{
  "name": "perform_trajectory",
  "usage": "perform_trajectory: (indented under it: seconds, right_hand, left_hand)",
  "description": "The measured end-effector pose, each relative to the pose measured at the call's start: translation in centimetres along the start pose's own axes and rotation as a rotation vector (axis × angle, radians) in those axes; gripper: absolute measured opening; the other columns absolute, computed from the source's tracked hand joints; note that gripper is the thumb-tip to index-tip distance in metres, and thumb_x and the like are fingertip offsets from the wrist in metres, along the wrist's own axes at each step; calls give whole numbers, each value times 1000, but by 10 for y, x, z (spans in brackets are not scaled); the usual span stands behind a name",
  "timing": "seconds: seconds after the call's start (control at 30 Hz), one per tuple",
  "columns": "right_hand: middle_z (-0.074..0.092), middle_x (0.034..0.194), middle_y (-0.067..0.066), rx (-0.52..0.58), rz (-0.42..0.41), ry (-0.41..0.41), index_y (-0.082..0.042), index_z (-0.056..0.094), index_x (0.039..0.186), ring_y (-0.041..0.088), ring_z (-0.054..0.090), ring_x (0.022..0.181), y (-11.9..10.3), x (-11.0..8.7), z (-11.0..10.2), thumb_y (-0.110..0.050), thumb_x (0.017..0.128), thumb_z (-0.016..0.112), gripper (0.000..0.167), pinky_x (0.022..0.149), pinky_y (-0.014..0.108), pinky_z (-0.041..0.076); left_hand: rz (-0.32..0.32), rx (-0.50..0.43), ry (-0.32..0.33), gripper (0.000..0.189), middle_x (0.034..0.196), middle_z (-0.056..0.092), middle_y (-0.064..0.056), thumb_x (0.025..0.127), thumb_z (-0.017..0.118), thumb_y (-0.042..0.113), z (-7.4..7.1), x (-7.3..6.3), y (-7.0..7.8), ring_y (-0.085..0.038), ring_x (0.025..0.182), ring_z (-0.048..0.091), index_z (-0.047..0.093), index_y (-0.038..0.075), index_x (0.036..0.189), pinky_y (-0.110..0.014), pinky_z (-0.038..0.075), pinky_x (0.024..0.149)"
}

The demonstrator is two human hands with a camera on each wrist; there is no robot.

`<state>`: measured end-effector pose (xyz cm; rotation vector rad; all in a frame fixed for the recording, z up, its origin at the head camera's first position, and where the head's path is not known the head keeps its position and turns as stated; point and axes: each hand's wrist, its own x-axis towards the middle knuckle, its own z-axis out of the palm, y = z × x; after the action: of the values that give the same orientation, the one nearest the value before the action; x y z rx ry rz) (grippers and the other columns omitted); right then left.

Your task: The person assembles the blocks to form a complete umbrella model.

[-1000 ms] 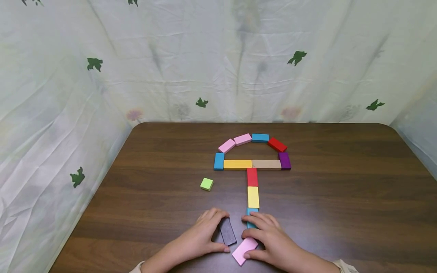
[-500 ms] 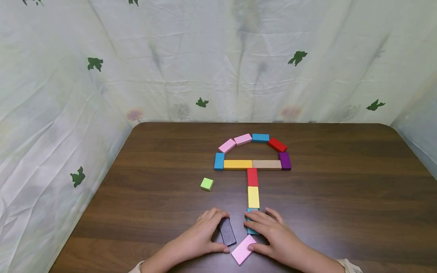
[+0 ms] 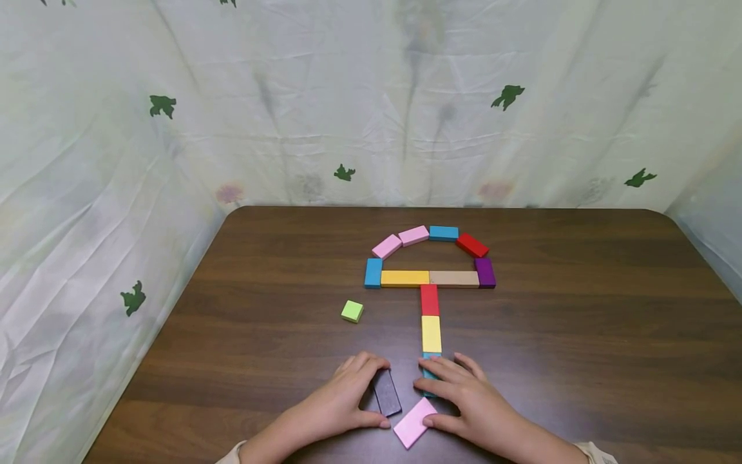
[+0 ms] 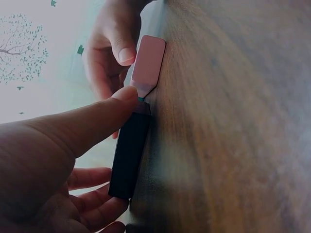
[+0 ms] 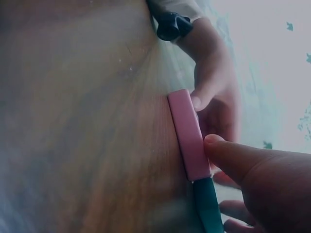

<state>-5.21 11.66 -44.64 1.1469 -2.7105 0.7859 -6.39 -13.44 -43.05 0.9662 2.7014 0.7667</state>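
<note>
Near the front of the table, my left hand [image 3: 351, 394] holds a black block [image 3: 387, 392] lengthwise; in the left wrist view the thumb is by one end and fingertips touch the other. My right hand [image 3: 466, 401] lies over a blue block [image 3: 430, 374] with its fingers spread and fairly straight, partly hiding it. Its thumb touches the edge of a slanted pink block [image 3: 414, 423], which lies flat between the hands. The blue block continues a straight column below a yellow block [image 3: 431, 334] and a red block [image 3: 429, 300].
The column meets a row of an orange-yellow block [image 3: 404, 279] and a tan block [image 3: 454, 279]. An arch of several blocks, including a purple block [image 3: 485, 273], closes above them. A small green block [image 3: 351, 311] lies alone to the left. A pale curtain [image 3: 371, 103] hangs behind the table.
My right hand has slid slightly right and its index finger has come off the pink block. The pink block has turned a little. The left hand and black block stay put.
</note>
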Motion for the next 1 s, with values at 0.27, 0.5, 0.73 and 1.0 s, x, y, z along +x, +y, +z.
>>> perform_trajectory:
  seconds: [0.27,0.5,0.73,1.0]
  right_hand:
    - [50,128,2,16,-70,15,-30,65,108,25,39,121,1,-1,0,-53,75,63,41,94,53,18]
    - [52,125,3,21,-84,46,-30,66,102,27,41,119,0,-1,2,-50,75,64,34,92,54,20]
    - [52,124,3,29,-72,59,-30,66,101,27,40,119,-1,-1,5,-50,76,64,32,92,54,20]
    - [52,124,3,25,-63,64,-30,66,99,27,40,120,0,-1,7,-50,75,65,32,93,51,18]
  left_hand:
    - [-7,-4,-17,68,112,44,4,70,71,48,-1,1,0,-15,102,42,46,10,121,-36,35,90]
    - [-1,-1,-10,68,112,45,4,70,71,47,-1,0,0,-15,102,42,46,9,121,-36,35,90]
    - [-12,-5,-23,68,113,45,4,71,71,45,-2,1,0,-15,102,42,46,10,123,-35,36,89]
    - [31,-5,-61,66,119,44,5,74,69,43,-6,1,-3,-14,106,41,45,13,128,-35,36,90]
